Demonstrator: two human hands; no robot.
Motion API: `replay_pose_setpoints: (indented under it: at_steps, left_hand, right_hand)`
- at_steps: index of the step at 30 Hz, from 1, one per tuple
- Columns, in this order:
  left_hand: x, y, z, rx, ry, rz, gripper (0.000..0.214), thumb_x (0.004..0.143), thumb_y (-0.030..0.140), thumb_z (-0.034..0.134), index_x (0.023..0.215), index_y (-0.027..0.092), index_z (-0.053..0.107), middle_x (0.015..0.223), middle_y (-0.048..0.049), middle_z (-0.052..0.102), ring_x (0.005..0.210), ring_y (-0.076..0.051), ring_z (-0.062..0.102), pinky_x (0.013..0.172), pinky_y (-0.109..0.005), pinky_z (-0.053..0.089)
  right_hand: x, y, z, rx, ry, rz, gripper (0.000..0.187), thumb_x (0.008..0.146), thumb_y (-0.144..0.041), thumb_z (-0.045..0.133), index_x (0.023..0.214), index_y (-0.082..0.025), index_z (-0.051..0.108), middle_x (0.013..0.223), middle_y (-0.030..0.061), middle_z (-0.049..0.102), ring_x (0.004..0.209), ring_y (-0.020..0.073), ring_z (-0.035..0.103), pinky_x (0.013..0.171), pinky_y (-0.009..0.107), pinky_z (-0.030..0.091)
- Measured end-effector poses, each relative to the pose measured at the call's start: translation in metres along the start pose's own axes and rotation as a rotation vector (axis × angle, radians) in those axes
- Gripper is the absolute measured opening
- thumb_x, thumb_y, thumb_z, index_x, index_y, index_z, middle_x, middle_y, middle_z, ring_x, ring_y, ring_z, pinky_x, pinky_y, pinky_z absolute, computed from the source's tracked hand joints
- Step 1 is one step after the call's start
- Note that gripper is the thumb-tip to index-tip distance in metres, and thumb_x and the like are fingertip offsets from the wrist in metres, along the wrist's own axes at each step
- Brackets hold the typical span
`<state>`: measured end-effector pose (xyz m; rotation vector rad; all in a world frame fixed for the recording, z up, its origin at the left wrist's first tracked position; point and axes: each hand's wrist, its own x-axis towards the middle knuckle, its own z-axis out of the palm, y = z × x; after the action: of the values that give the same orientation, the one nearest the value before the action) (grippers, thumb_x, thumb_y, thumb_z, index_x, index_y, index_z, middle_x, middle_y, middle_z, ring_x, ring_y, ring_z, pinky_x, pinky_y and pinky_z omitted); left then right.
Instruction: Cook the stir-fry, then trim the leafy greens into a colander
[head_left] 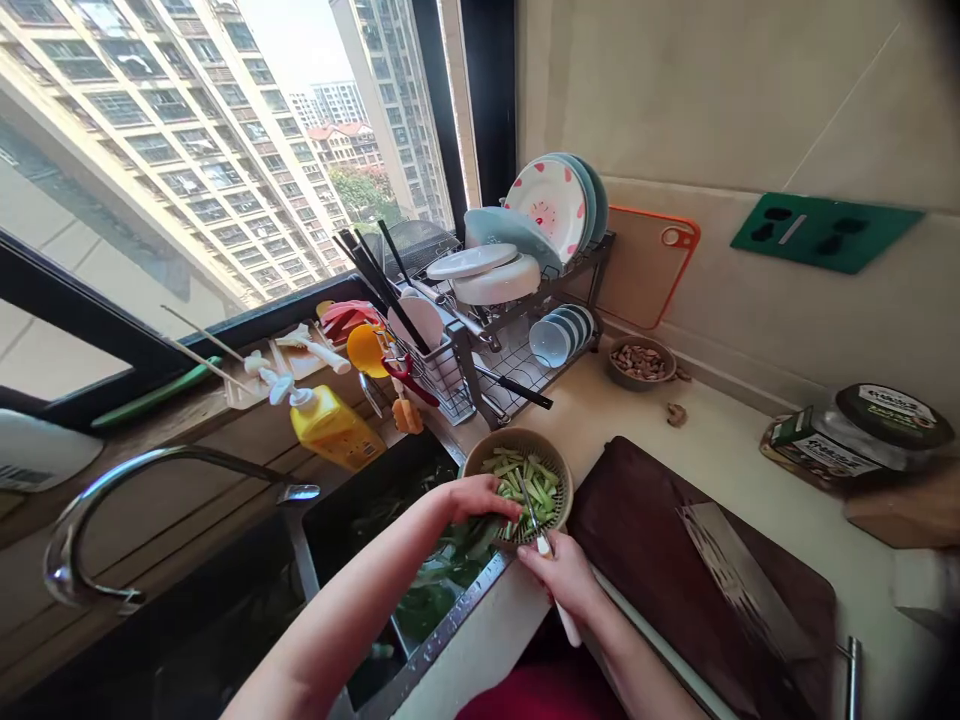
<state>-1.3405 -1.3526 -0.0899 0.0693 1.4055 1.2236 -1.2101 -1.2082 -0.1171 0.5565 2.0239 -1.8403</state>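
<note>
Left hand: I have the left hand [487, 497] reaching in from the lower left, over the near-left side of the colander, fingers curled tight around a leafy bunch [481, 538] that droops towards the sink.
Right hand: the right hand [568, 578], low and just right of centre, is closed on a white-handled cutter [567, 622], blade pointing up over the colander; I cannot tell whether it is scissors or a knife.
Colander: the tan colander [565, 472] sits at the middle of the frame, beside the sink's right corner.
Done: many short green pieces [541, 482] lie in the colander, so I judge a good share is cut.
Left: the bunch in my left grip is whole as far as I see, and more greens [431, 590] lie in the sink water; how many, I cannot tell.
Edges: the wet sink rim [471, 605] runs under my left forearm; the dish rack [471, 375] closes off the space above the colander, its black handle [525, 390] jutting rightwards.
Room: I judge it widest to the right, over the dark cutting board [637, 540], though a cleaver [739, 575] lies flat there.
</note>
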Motion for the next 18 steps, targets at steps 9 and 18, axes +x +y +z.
replay_pose_setpoints:
  at_steps: [9,18]
  left_hand:
    - [-0.035,-0.036,-0.011,-0.579,-0.06,0.339,0.042,0.077,0.053,0.053,0.091,0.014,0.059,0.077,-0.0077,0.063,0.072,-0.02,0.062,0.072,-0.036,0.046]
    - [-0.138,-0.171,-0.018,-1.051,0.34,0.538,0.025,0.071,0.021,0.067,0.092,0.013,0.057,0.067,0.002,0.05,0.061,-0.009,0.053,0.072,-0.032,0.047]
  right_hand:
    - [-0.01,0.002,0.011,0.147,-0.165,0.025,0.029,0.063,-0.042,0.062,0.069,-0.019,0.045,0.046,-0.009,0.042,0.036,0.0057,0.032,0.034,0.019,0.028]
    - [-0.025,0.023,0.048,0.276,-0.369,0.163,0.038,0.061,-0.041,0.072,0.084,-0.017,0.054,0.057,-0.005,0.049,0.049,0.0088,0.046,0.042,0.019,0.037]
